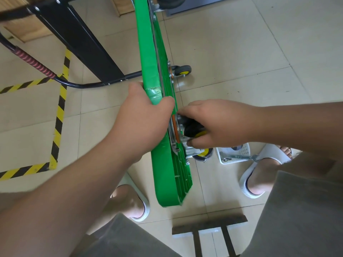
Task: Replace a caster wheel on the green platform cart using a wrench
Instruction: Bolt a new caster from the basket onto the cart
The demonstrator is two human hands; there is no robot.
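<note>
The green platform cart (148,58) stands on its edge, its ribbed underside facing right. My left hand (146,115) grips the cart's top edge, thumb over the right side. My right hand (213,123) wraps around a black caster wheel (193,128) with a yellow hub, held against its metal plate on the underside. A second caster (203,153) sits just below it, and a grey one (182,70) is mounted further away. A silver wrench (239,157) lies across a white basket (243,147) on the floor, right of the cart.
A black folded cart handle with a red grip (35,65) lies to the left by a black table leg (79,41). Yellow-black tape (59,115) marks the tiled floor. My feet in white slippers flank the cart. A dark metal stool frame (209,227) is at the bottom.
</note>
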